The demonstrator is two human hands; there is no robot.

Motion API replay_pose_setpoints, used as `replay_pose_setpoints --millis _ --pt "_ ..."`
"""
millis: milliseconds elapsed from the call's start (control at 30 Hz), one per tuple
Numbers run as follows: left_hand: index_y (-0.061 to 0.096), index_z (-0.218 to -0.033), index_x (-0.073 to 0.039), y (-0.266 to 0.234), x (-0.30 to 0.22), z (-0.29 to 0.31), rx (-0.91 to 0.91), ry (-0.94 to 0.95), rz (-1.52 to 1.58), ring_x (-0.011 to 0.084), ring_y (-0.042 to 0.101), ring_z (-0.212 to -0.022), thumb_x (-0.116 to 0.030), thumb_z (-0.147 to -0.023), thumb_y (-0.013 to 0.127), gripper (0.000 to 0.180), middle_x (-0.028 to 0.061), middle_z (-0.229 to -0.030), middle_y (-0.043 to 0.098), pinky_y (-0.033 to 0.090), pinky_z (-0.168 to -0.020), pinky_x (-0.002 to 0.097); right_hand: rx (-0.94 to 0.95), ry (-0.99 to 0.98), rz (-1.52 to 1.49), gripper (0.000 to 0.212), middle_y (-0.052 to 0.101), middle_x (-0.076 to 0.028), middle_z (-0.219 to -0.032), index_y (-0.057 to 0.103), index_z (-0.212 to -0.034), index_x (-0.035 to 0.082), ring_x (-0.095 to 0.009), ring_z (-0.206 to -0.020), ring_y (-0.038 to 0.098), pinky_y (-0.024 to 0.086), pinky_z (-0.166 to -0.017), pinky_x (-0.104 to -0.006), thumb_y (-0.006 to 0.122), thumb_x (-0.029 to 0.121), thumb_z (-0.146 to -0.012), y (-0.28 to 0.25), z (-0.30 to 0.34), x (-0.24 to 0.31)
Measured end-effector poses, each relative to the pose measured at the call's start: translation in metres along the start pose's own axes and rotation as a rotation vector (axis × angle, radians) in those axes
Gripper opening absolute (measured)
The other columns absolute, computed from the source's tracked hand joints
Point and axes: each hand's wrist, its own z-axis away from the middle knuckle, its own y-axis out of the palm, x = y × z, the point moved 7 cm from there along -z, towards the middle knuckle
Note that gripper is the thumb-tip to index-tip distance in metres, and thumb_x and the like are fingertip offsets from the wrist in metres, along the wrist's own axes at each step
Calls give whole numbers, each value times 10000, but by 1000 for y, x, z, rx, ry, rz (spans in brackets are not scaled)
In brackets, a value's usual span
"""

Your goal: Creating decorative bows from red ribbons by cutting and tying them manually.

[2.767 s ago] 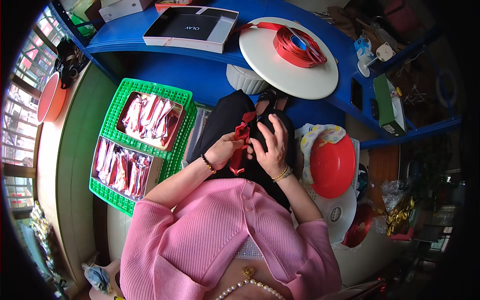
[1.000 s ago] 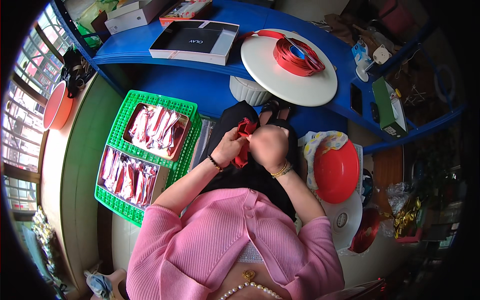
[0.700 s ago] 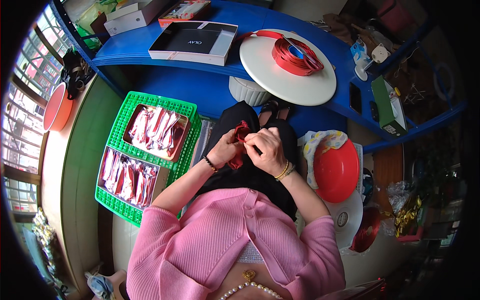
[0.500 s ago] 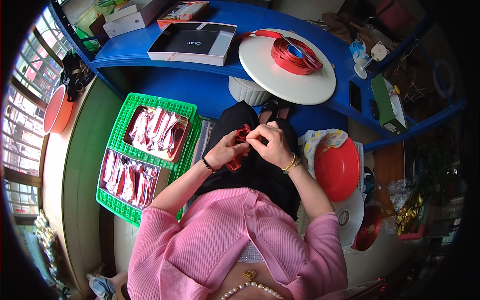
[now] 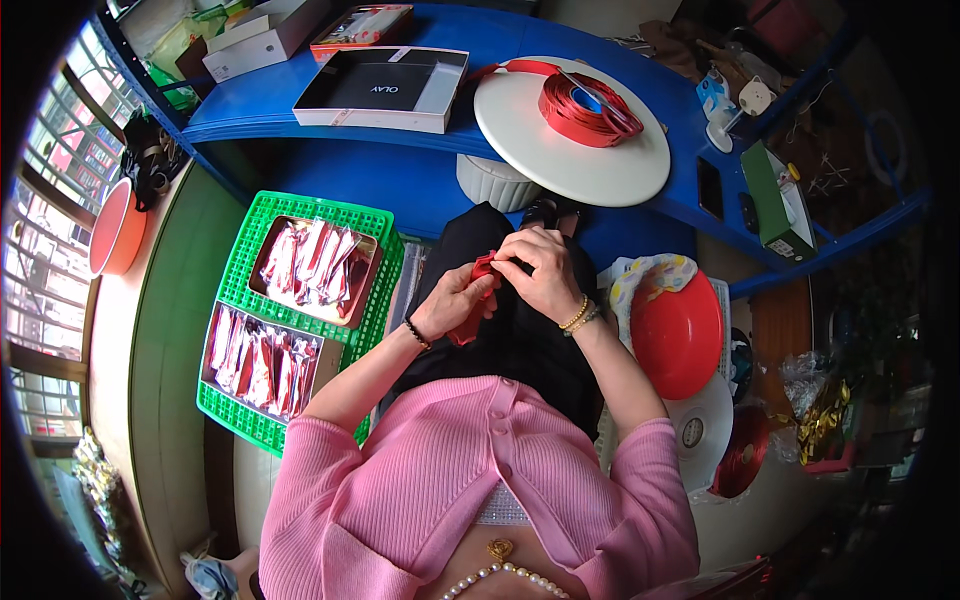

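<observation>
Over my lap, my left hand [image 5: 452, 303] is closed around a gathered piece of red ribbon [image 5: 466, 330], whose lower end hangs out below my fingers. My right hand [image 5: 546, 278] pinches at the ribbon's upper end, thumb and fingertips together against it. Part of the ribbon is hidden by my fingers. To the left, a green plastic basket [image 5: 378, 222] carries a tray [image 5: 368, 262] and a box [image 5: 326, 362], both filled with clear packets of red and white pieces. A roll of red ribbon [image 5: 580, 112] lies on a round white board [image 5: 630, 180] at the front.
The blue shelf [image 5: 225, 118] also bears a shallow black-and-white box [image 5: 380, 88], a dark phone [image 5: 709, 188] and a green box [image 5: 775, 205]. At my right stand a red basin [image 5: 675, 340] with a patterned cloth [image 5: 640, 275], and a white reel [image 5: 698, 430].
The fingers of my right hand have shifted slightly at the ribbon's upper end, and its loops look more closed up. My left hand stays almost in place. The whole view has moved a little.
</observation>
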Motion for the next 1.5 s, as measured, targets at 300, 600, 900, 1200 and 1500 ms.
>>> replay_pose_setpoints --millis 300,600,900,1200,1500 --pt "524 -915 -18 -20 -36 -2 -379 296 -898 237 605 -615 -110 -869 500 106 110 -720 611 483 -633 346 -130 407 -222 275 562 -37 -639 490 -910 15 -78 -517 503 409 -477 -220 688 170 -797 21 27 -16" --pt "504 -922 -23 10 -50 -13 -450 386 -1414 271 566 -868 -88 -761 488 174 127 -871 577 310 -966 486 -277 543 -279 259 569 -125 -764 456 -937 -2 -239 -689 572 458 -618 -347 573 215 -858 50 22 -45" --pt "368 -1253 62 -32 -55 4 96 266 -615 329 465 -1151 -356 -721 739 772 228 -1218 463 371 -957 387 75 194 -362 84 552 -110 -728 453 -922 4 -226 -649 577 447 -581 -311 463 82 -896 14 12 -2" --pt "519 -1080 4 13 -31 14 494 -119 168 123 615 -772 -142 -948 422 219 71 -843 642 487 -725 250 203 56 -277 264 601 -109 -752 476 -1006 35 -269 -658 614 488 -588 -340 611 172 -825 13 6 18" --pt "520 -1002 -21 17 -17 15 85 -82 97 71 544 -682 -183 -956 428 192 13 -762 585 448 -600 218 -96 473 -381 244 589 -140 -805 582 -919 -17 -243 -745 589 463 -664 -328 569 222 -871 38 52 -17"
